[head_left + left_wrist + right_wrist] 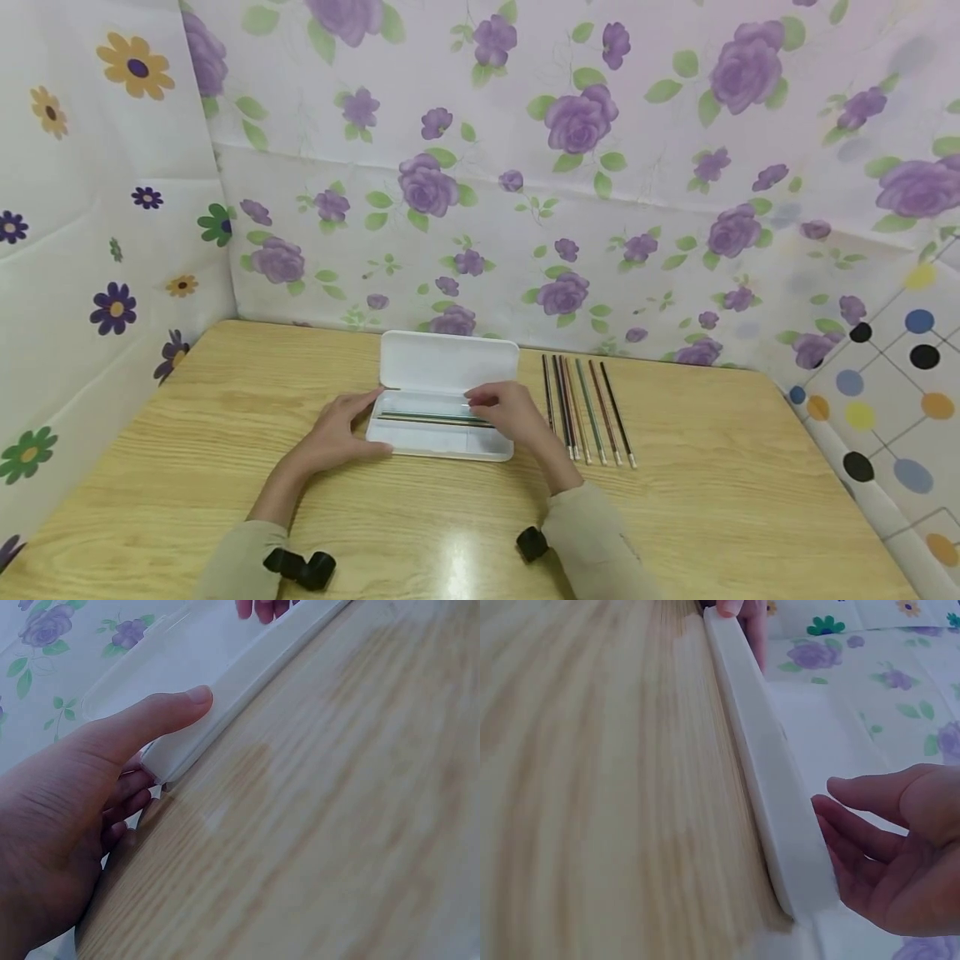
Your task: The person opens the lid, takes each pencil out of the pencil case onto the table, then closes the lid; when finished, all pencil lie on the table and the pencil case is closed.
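Observation:
A white pencil case (427, 440) lies with its lid (450, 362) raised at the back, and a few pencils (420, 417) run lengthwise inside. My left hand (333, 433) holds the case by its left end. In the left wrist view, the thumb rests over the front wall (217, 712) and the fingers curl beside the end. My right hand (510, 410) is over the right part of the case, fingers reaching inside. A gap shows between its thumb and fingers (859, 825) in the right wrist view, with nothing visible between them.
Several pencils (591, 412) with pale eraser ends lie side by side to the right of the case, close to my right wrist. The wooden table (420, 517) meets a flowered cloth (517, 250) behind the lid. Dark devices (318, 571) sit at both sleeves.

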### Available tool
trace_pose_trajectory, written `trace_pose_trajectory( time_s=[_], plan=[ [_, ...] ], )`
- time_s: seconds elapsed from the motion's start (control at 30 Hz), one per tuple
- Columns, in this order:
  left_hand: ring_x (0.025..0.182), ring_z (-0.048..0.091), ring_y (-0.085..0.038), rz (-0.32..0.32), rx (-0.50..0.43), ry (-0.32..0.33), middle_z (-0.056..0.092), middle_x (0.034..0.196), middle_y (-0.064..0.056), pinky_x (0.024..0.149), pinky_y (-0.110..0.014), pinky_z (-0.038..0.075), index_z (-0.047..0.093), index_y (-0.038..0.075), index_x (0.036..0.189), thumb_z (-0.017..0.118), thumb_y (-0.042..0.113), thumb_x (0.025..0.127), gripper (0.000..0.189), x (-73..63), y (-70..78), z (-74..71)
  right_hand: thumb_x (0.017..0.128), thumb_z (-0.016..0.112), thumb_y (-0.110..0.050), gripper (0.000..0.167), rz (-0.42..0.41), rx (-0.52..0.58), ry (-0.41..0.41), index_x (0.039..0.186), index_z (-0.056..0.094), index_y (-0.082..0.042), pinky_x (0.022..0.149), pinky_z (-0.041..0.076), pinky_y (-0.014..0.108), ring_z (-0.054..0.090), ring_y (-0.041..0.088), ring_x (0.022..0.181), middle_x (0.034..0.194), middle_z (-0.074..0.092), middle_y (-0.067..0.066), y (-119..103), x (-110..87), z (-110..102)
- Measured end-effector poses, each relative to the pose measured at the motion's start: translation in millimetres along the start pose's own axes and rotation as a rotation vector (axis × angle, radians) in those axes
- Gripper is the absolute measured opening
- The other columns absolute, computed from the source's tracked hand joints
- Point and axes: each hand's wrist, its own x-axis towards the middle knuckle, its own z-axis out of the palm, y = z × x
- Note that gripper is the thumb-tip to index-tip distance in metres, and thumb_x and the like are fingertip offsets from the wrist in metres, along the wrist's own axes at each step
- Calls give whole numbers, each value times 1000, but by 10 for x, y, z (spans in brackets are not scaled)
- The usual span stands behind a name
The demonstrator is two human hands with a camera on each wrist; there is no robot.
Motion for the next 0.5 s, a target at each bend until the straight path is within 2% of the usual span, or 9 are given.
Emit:
trace_pose_trajectory(
  time_s=[0.2, 0.5],
  plan=[
    [128, 31, -43, 11, 12, 4, 43, 141, -23, 97, -65, 30, 36, 7, 150, 83, 44, 72, 98, 7, 5, 0, 87, 71, -4, 19, -8, 27, -35, 105, 73, 1, 73, 53, 26, 66, 18, 84, 92, 72, 8, -15, 118, 145],
    [126, 33, -42, -3, 4, 12, 42, 139, -22, 96, -65, 31, 37, 8, 149, 84, 45, 71, 98, 1, -26, 14, 87, 71, -3, 17, 26, -17, -76, 103, 75, -1, 74, 53, 26, 66, 18, 86, 96, 72, 7, -16, 136, 234]
  ],
)
